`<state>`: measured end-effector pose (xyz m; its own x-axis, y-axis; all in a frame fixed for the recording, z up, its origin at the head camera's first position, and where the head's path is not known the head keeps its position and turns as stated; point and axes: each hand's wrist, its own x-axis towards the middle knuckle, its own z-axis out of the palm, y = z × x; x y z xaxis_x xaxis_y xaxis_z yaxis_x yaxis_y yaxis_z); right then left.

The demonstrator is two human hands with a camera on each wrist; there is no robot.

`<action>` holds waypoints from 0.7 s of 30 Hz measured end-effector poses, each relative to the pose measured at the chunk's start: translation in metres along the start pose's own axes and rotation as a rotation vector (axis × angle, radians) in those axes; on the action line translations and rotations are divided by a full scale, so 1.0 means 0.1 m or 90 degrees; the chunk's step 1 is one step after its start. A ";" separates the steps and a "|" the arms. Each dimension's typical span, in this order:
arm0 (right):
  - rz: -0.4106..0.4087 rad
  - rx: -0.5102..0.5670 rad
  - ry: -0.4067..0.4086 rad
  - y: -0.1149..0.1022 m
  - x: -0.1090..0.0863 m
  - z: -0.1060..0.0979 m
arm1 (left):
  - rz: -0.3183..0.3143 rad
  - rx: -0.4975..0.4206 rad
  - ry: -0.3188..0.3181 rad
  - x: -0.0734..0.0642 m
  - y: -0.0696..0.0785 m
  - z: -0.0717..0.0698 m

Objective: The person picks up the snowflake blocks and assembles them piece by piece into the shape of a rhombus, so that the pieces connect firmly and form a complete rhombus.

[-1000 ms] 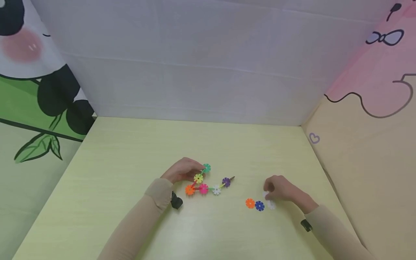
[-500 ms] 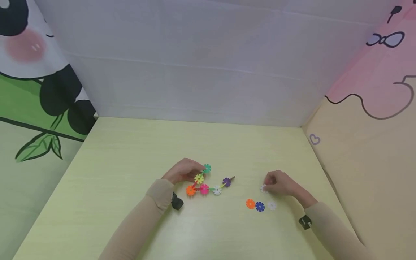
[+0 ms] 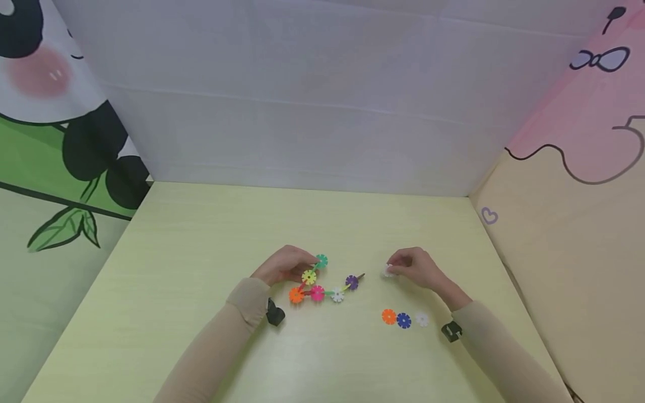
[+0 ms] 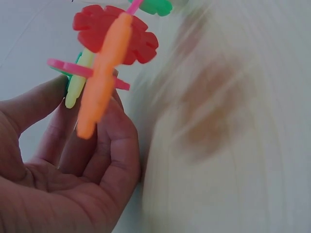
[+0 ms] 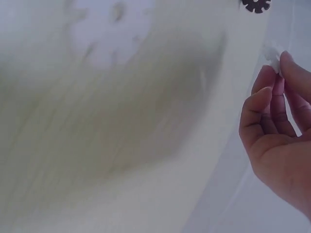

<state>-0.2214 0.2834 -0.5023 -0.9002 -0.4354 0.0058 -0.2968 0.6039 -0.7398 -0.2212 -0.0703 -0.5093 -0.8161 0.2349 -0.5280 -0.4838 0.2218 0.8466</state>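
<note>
My left hand [image 3: 287, 264] pinches the far end of a chain of notched plastic discs, near its green disc [image 3: 321, 261]. Along the chain come a yellow disc [image 3: 309, 277], an orange disc [image 3: 296, 295], a pink disc [image 3: 317, 293], a white disc [image 3: 337, 295] and a purple disc [image 3: 352, 282], joined by discs seen edge-on. A dark disc [image 3: 360, 276] ends it on the right. In the left wrist view the orange disc [image 4: 104, 73] stands upright before the fingers. To the right of the chain, my right hand [image 3: 418, 268] pinches a loose white notched disc [image 3: 387, 271] between thumb and fingers.
In front of the right hand, a loose orange disc [image 3: 389, 317], a blue disc [image 3: 403, 321] and a pale white disc [image 3: 421, 319] lie in a row on the pale wooden table [image 3: 211, 235]. A white cloth wall [image 3: 302, 112] closes the back, with printed panels at both sides.
My right hand has picked up the white disc from beside the row and carried it left and away from me, towards the chain. The left hand and chain have stayed nearly still.
</note>
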 end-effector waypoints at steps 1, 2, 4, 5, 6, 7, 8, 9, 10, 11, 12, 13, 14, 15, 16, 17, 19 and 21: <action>-0.006 0.004 0.000 -0.04 0.03 0.02 | -0.002 0.000 0.001 0.00 0.00 0.00; -0.012 0.008 0.000 -0.07 0.05 0.04 | -0.003 -0.001 0.002 0.00 0.01 0.00; -0.020 0.011 0.002 -0.15 0.10 0.08 | -0.002 -0.001 0.002 -0.01 0.01 0.01; -0.024 0.010 0.004 -0.18 0.12 0.10 | -0.001 0.000 0.002 -0.01 0.01 0.01; -0.029 0.008 0.007 -0.21 0.15 0.12 | 0.000 -0.001 0.002 -0.02 0.02 0.01; -0.030 0.008 0.010 -0.24 0.17 0.14 | 0.001 0.000 0.002 -0.02 0.02 0.01; -0.031 0.008 0.014 -0.27 0.20 0.16 | 0.003 0.000 0.001 -0.02 0.02 0.01; -0.030 0.007 0.016 -0.30 0.22 0.17 | 0.004 0.002 0.001 -0.02 0.02 0.01; -0.029 0.005 0.017 -0.32 0.24 0.19 | 0.002 0.000 0.001 -0.03 0.02 0.01; -0.030 0.006 0.018 -0.35 0.27 0.21 | 0.005 0.002 0.001 -0.03 0.02 0.01; -0.030 0.005 0.020 -0.37 0.29 0.23 | 0.003 0.000 0.001 -0.03 0.02 0.01; -0.029 0.002 0.020 -0.40 0.32 0.25 | 0.002 -0.002 0.001 -0.03 0.02 0.01; -0.029 -0.002 0.020 -0.42 0.34 0.28 | 0.000 -0.004 0.002 -0.03 0.02 0.00; -0.028 -0.005 0.020 -0.44 0.36 0.30 | -0.001 -0.006 0.002 -0.03 0.02 0.00; -0.029 -0.007 0.020 -0.46 0.38 0.32 | -0.002 -0.009 0.001 -0.03 0.02 0.00; -0.030 -0.010 0.020 -0.48 0.39 0.33 | -0.003 -0.010 0.001 -0.03 0.02 0.00; -0.030 -0.013 0.018 -0.51 0.42 0.37 | -0.002 -0.010 0.000 -0.03 0.02 0.01; -0.029 -0.009 0.017 -0.55 0.45 0.40 | -0.002 -0.010 0.001 -0.04 0.03 0.01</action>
<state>-0.2332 0.2041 -0.4884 -0.8935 -0.4454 0.0578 -0.3428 0.5933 -0.7283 -0.2190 -0.0695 -0.5045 -0.8148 0.2330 -0.5309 -0.4915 0.2080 0.8457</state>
